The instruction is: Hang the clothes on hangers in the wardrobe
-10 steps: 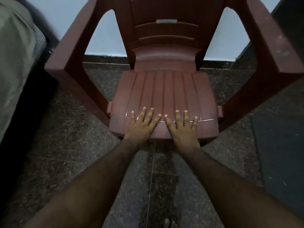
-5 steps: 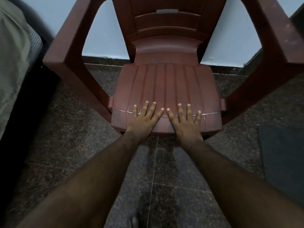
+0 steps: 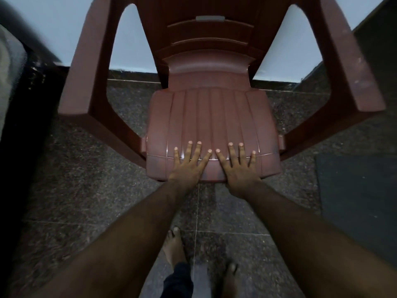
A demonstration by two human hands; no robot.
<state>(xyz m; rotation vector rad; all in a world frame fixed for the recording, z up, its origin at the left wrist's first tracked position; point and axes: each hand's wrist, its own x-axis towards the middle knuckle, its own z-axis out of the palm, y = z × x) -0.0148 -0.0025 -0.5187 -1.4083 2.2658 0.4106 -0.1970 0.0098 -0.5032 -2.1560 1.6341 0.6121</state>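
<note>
Fingers (image 3: 189,152) of both hands lie straight, splayed flat on ribbed maroon plastic chair seat (image 3: 210,117).

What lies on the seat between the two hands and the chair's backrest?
Nothing: the head view shows bare ribbed seat from the left hand and right hand up to the backrest.

Chair (image 3: 212,117): on the floor (image 3: 86,179), backrest toward the wall (image 3: 64,29).
Left hand (image 3: 187,166), right hand (image 3: 240,168): flat on the seat's front edge, side by side (index fingertips nearly meeting).
Mat (image 3: 356,201): on the floor, right of the chair.
Feet (image 3: 174,248): before the chair, between the forearms.
</note>
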